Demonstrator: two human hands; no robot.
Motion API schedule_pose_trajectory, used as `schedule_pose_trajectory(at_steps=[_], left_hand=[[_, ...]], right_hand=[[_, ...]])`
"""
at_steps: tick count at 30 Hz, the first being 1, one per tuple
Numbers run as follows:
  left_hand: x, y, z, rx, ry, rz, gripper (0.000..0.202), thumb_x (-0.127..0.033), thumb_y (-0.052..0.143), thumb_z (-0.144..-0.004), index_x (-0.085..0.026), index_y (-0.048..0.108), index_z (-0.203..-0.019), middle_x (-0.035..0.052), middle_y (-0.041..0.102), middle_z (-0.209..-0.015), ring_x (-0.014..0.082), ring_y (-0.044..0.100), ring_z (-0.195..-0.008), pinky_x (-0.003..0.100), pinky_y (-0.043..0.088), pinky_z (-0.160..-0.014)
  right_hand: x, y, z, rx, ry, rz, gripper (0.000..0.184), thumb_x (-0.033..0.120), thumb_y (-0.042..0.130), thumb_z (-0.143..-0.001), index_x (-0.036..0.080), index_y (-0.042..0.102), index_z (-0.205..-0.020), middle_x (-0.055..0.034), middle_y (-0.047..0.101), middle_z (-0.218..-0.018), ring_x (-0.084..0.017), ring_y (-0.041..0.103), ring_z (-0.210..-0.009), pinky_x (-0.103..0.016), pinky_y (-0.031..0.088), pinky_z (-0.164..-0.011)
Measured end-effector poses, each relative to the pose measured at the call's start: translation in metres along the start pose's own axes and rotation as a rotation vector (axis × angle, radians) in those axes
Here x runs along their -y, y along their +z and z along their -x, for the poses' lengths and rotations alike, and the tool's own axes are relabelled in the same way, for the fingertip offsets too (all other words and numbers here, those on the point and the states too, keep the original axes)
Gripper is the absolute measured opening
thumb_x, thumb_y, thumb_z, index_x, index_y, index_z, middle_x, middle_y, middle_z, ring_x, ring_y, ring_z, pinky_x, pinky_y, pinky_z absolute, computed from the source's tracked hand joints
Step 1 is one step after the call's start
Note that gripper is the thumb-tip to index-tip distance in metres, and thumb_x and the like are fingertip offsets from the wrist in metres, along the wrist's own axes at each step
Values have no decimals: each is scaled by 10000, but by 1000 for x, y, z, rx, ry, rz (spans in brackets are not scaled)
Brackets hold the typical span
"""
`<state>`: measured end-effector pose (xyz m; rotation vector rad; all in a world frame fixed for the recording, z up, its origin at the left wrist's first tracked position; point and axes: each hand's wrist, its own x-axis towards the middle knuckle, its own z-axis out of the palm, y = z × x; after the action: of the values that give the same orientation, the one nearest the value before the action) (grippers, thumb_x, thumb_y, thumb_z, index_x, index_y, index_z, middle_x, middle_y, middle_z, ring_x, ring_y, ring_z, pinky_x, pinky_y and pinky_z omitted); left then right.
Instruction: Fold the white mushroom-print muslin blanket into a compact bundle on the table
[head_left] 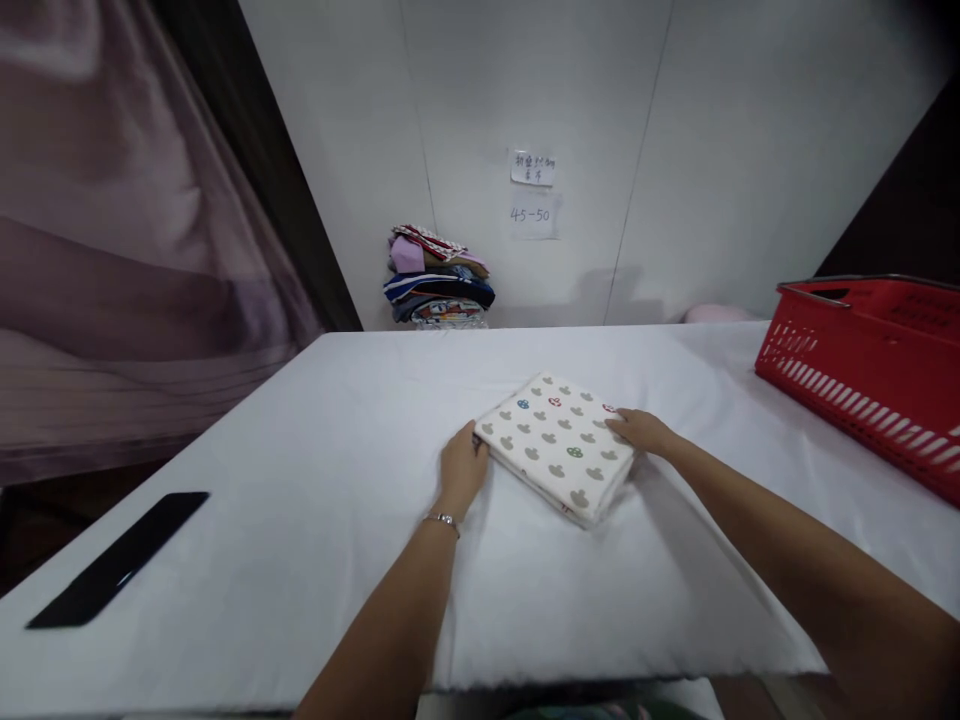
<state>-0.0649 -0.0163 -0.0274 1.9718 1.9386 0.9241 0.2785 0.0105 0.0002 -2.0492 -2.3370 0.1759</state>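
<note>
A folded white cloth [551, 440] printed with grey mushroom-like shapes and a few blue, red and green ones is turned at an angle over the middle of the white-covered table [300, 480]. My left hand [461, 462] grips its left corner, the thumb at the edge and the fingers partly hidden. At the opposite corner, my right hand [641, 430] has its thumb on top and the other fingers out of sight underneath. Whether the cloth's underside rests fully on the table I cannot tell.
Folded fabrics [439, 280] are stacked beyond the table's far edge, against the wall. A red plastic basket [870, 370] stands at the right. On the left lies a flat black strip-shaped object [120, 560]. Handwritten paper notes [533, 215] are stuck to the wall; a pinkish curtain [135, 250] hangs left.
</note>
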Motion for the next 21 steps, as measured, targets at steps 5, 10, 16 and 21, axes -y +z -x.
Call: schedule_pose_trajectory(at_steps=[5, 10, 16, 21], left_hand=[[-4, -5, -23, 64, -82, 16, 281, -190, 439, -825, -213, 616, -1040, 70, 666, -1044, 207, 582, -987, 303, 403, -856], [-5, -4, -15, 38, -136, 83, 278, -227, 446, -827, -212, 599, -1060, 56, 658, -1056, 181, 591, -949, 275, 417, -812], [-18, -18, 44, 68, -157, 175, 183, -266, 473, -807, -187, 625, -873, 31, 667, -879, 153, 594, -781, 254, 436, -714], [-43, -23, 101, 303, -74, 440, 184, -311, 499, -783, -203, 648, -783, -3, 654, -744, 141, 569, -679, 240, 435, -644]], right_hand=[[15, -1, 31, 47, 63, -22, 346, 392, 392, -888, 209, 648, -1031, -99, 673, -975, -247, 632, -896, -331, 479, -753], [14, 11, 77, 24, 172, -119, 466, 497, 340, -890, 171, 595, -1104, -144, 653, -1013, -278, 622, -918, -372, 485, -736], [42, 4, 99, -383, -218, -237, 436, 414, 399, -898, 174, 502, -1247, -138, 552, -1233, -276, 501, -1140, -445, 409, -946], [89, 9, 109, -326, -808, -439, 382, 288, 464, -889, 249, 473, -1269, -89, 560, -1220, -222, 499, -1142, -423, 426, -951]])
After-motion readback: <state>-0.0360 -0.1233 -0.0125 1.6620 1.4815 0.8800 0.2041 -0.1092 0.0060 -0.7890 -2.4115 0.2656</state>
